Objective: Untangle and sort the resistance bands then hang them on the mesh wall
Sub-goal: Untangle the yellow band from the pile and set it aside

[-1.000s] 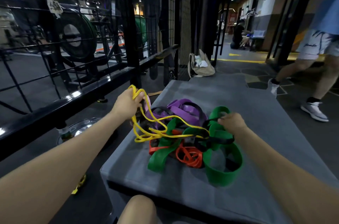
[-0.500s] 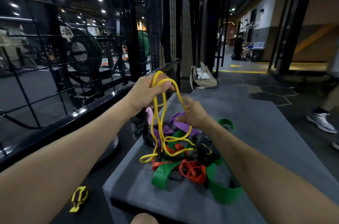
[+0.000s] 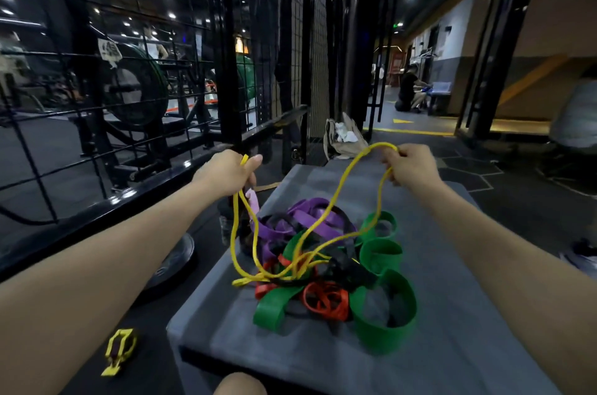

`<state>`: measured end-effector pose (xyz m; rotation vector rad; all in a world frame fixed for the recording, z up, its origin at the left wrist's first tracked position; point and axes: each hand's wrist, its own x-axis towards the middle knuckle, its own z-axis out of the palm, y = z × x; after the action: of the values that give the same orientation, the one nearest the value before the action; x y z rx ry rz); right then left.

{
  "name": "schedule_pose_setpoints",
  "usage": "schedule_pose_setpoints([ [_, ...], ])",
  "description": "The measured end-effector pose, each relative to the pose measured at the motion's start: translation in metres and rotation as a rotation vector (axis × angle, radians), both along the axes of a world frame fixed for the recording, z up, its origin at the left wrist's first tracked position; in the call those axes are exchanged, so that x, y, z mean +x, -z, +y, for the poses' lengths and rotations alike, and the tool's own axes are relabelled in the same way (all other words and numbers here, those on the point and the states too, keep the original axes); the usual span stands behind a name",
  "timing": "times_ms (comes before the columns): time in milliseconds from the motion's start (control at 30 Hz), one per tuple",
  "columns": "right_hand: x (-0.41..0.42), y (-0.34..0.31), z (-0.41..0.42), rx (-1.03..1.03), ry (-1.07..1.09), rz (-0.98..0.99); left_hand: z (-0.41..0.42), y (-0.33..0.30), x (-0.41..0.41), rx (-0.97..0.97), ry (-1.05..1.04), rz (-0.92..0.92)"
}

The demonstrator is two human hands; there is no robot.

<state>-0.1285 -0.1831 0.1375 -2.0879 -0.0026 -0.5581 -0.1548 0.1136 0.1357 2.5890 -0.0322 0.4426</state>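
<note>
A tangled pile of resistance bands lies on a grey padded platform (image 3: 452, 314): purple bands (image 3: 310, 217), wide green bands (image 3: 384, 317), orange-red bands (image 3: 324, 301) and black ones. A thin yellow band (image 3: 342, 191) rises out of the pile in long loops. My left hand (image 3: 226, 173) grips one end of it above the platform's left edge. My right hand (image 3: 408, 165) pinches another loop of it, raised over the platform's far side. The yellow band's lower loops still lie among the other bands. The black mesh wall (image 3: 303, 48) stands behind the platform to the left.
A black rail and wire fence (image 3: 97, 200) run along the left. A small yellow object (image 3: 118, 351) and a weight plate (image 3: 176, 260) lie on the floor left of the platform. A beige bag (image 3: 342, 139) sits beyond it. People (image 3: 408, 92) are at the far right.
My right hand has left the pile, taken a loop of the yellow band and moved up and right. Both hands have spread apart, drawing the yellow band out of the tangle.
</note>
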Motion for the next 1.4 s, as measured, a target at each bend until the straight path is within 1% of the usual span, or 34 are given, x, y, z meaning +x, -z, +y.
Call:
schedule_pose_setpoints([
  [33,-0.001,-0.003,-0.005,0.038,0.000,-0.018,-0.002,-0.004,0.000,0.090,-0.052,-0.008],
  [100,-0.004,-0.006,-0.011,0.083,-0.014,-0.039,-0.006,-0.013,0.000,0.199,-0.126,-0.058],
  [167,-0.007,-0.006,-0.014,0.063,-0.076,0.002,-0.011,-0.024,0.002,0.216,-0.121,-0.138],
  [200,-0.009,-0.005,-0.014,0.010,-0.120,0.049,-0.015,-0.030,0.003,0.172,-0.078,-0.172],
  [233,-0.010,-0.003,-0.014,-0.094,-0.161,0.106,-0.020,-0.037,0.003,0.103,-0.008,-0.205],
  [267,-0.011,-0.001,-0.013,-0.265,-0.193,0.170,-0.025,-0.044,0.003,0.028,0.065,-0.233],
  [333,-0.013,0.003,-0.010,-0.692,-0.220,0.297,-0.038,-0.058,0.000,-0.095,0.192,-0.288],
  [367,-0.013,0.004,-0.006,-0.840,-0.221,0.346,-0.044,-0.064,-0.002,-0.194,0.254,-0.299],
  [400,-0.013,0.005,-0.002,-0.905,-0.217,0.375,-0.049,-0.069,-0.004,-0.331,0.313,-0.284],
  [467,-0.012,0.006,0.007,-0.872,-0.217,0.347,-0.060,-0.077,-0.009,-0.589,0.414,-0.224],
  [500,-0.011,0.007,0.013,-0.792,-0.237,0.286,-0.066,-0.082,-0.012,-0.672,0.451,-0.204],
  [533,-0.010,0.007,0.019,-0.653,-0.274,0.229,-0.071,-0.087,-0.013,-0.740,0.486,-0.184],
  [567,-0.011,0.005,0.027,-0.463,-0.346,0.200,-0.077,-0.091,-0.015,-0.811,0.533,-0.163],
  [633,-0.015,0.002,0.047,-0.053,-0.563,0.228,-0.088,-0.101,-0.019,-0.961,0.645,-0.107],
  [667,-0.017,0.002,0.058,0.048,-0.642,0.239,-0.093,-0.105,-0.021,-1.029,0.697,-0.086],
  [767,-0.023,0.011,0.092,0.160,-0.791,0.267,-0.105,-0.117,-0.025,-1.219,0.798,-0.048],
  [833,-0.028,0.026,0.109,0.274,-0.870,0.298,-0.107,-0.121,-0.026,-1.313,0.822,-0.040],
  [867,-0.029,0.033,0.113,0.287,-0.875,0.293,-0.104,-0.123,-0.028,-1.359,0.820,-0.045],
  [900,-0.031,0.041,0.113,0.233,-0.852,0.289,-0.098,-0.124,-0.028,-1.425,0.807,-0.059],
  [933,-0.029,0.049,0.108,0.114,-0.798,0.284,-0.090,-0.126,-0.027,-1.517,0.789,-0.080],
  [1000,-0.017,0.065,0.085,-0.318,-0.630,0.280,-0.065,-0.131,-0.022,-1.716,0.706,-0.160],
  [1033,-0.011,0.073,0.069,-0.495,-0.532,0.286,-0.050,-0.134,-0.017,-1.779,0.634,-0.226],
  [1067,-0.007,0.077,0.052,-0.579,-0.439,0.288,-0.035,-0.135,-0.012,-1.792,0.533,-0.300],
  [1100,-0.005,0.078,0.036,-0.603,-0.358,0.279,-0.020,-0.134,-0.005,-1.757,0.391,-0.367],
  [1133,-0.005,0.075,0.022,-0.606,-0.288,0.257,-0.009,-0.129,0.000,-1.678,0.242,-0.401],
  [1200,-0.006,0.055,0.004,-0.568,-0.188,0.221,0.005,-0.108,0.014,-1.434,0.000,-0.361],
  [1233,-0.006,0.041,0.000,-0.498,-0.182,0.204,0.005,-0.094,0.017,-1.323,-0.061,-0.295],
  [1300,-0.012,0.012,0.002,-0.370,-0.219,0.119,-0.002,-0.062,0.024,-1.148,-0.082,-0.172],
  [1333,-0.016,-0.002,0.006,-0.324,-0.246,0.071,-0.011,-0.049,0.021,-1.063,-0.058,-0.161],
  [1367,-0.019,-0.015,0.010,-0.282,-0.272,0.023,-0.023,-0.036,0.019,-0.989,0.001,-0.146],
  [1400,-0.022,-0.026,0.016,-0.244,-0.300,-0.029,-0.036,-0.025,0.017,-0.938,0.101,-0.118],
])
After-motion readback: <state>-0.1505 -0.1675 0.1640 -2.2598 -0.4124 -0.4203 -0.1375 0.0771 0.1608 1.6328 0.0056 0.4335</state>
